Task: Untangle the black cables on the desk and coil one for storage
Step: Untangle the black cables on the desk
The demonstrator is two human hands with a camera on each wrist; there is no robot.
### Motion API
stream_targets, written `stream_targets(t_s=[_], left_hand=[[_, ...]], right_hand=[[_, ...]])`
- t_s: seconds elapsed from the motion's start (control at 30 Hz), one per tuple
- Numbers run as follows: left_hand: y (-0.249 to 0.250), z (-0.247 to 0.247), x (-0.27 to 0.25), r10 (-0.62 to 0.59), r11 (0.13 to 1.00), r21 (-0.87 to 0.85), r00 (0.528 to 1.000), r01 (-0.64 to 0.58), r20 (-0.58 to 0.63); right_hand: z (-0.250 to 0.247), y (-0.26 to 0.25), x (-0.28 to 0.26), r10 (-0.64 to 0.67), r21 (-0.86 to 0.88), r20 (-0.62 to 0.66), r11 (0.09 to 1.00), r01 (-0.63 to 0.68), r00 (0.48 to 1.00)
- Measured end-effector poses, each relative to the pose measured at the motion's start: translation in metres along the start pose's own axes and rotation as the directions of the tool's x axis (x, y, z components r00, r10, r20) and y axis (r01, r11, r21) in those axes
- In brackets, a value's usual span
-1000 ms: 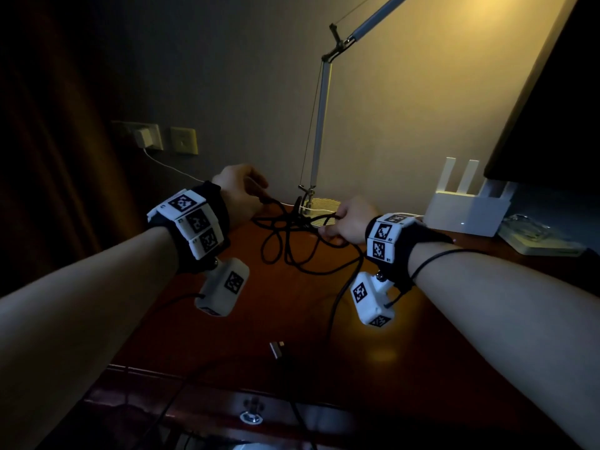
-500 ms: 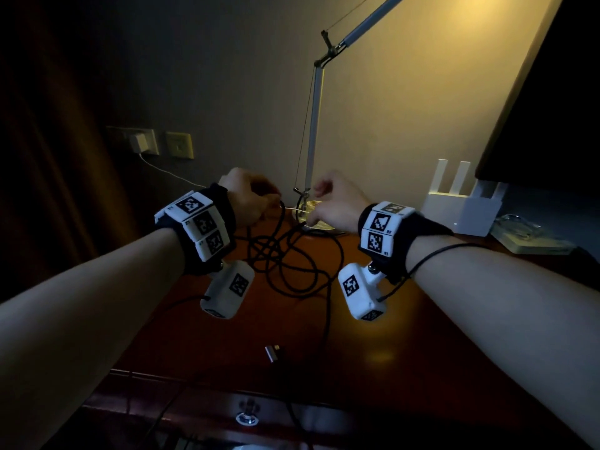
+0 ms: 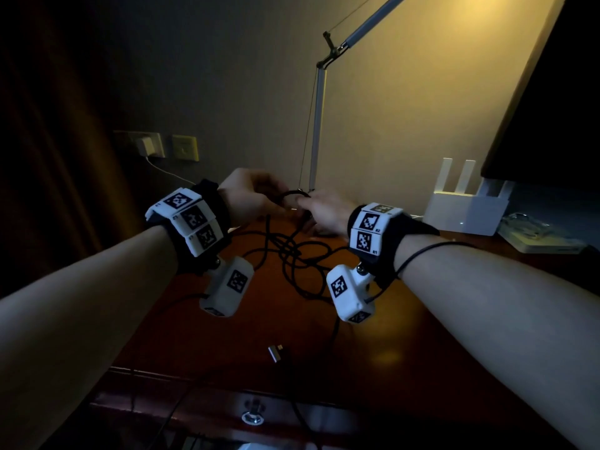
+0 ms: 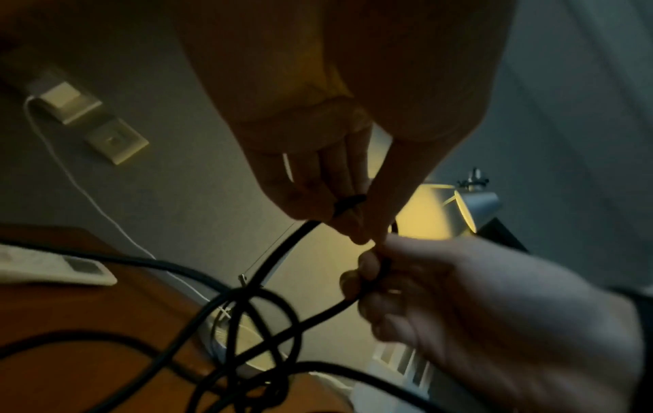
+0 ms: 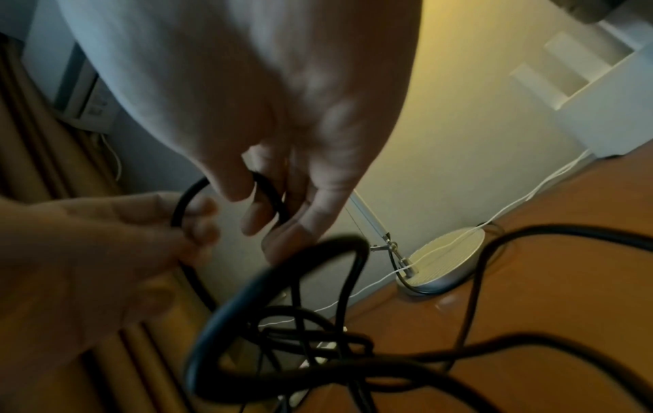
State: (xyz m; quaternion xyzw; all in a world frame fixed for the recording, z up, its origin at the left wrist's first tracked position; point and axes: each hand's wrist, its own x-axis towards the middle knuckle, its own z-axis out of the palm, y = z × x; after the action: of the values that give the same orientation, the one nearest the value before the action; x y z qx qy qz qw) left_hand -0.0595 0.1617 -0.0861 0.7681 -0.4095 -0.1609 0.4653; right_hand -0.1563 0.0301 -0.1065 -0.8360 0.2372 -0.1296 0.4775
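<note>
Both forearms extend forward, raised, wrists nearly level. Left hand [image 3: 250,196] and right hand [image 3: 324,212] meet fingertip to fingertip. Left fingers [image 4: 339,212] curl downward, pinching the cable [image 3: 292,193]. Right fingers [image 5: 268,201] curl round the same loop just beside them.

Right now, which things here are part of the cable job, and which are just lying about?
Part of the job:
- black cables, tangled on the desk
- left hand and right hand, each pinching one raised loop

Lying about:
- desk lamp
- white router
- wall charger with white cord
- loose USB plug
</note>
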Motion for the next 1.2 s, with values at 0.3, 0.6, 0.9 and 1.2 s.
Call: stream_targets(t_s=[0.3,0.6,0.9,1.2], left_hand=[[-0.021,0.001,0.005,-0.039,0.786,0.615,0.998,0.065,-0.055],[-0.003,0.014,0.011,-0.075,0.849,0.517,0.993,0.110,-0.089],[-0.001,0.017,0.017,0.062,0.944,0.331,0.986,-0.009,-0.152],[-0.026,0.005,0.002,-0.175,0.872,0.480,0.975,0.091,0.134]], right_hand=[[-0.021,0.009,0.001,0.107,0.054,-0.158,0.994,-0.100,0.982],[-0.031,0.019,-0.004,0.078,-0.386,-0.164,0.912,-0.137,0.983],[-0.017,-0.011,-0.010,-0.447,-0.449,-0.107,0.819,0.358,0.888],[-0.047,0.020,0.011,-0.199,-0.297,-0.537,0.954,0.037,0.820]])
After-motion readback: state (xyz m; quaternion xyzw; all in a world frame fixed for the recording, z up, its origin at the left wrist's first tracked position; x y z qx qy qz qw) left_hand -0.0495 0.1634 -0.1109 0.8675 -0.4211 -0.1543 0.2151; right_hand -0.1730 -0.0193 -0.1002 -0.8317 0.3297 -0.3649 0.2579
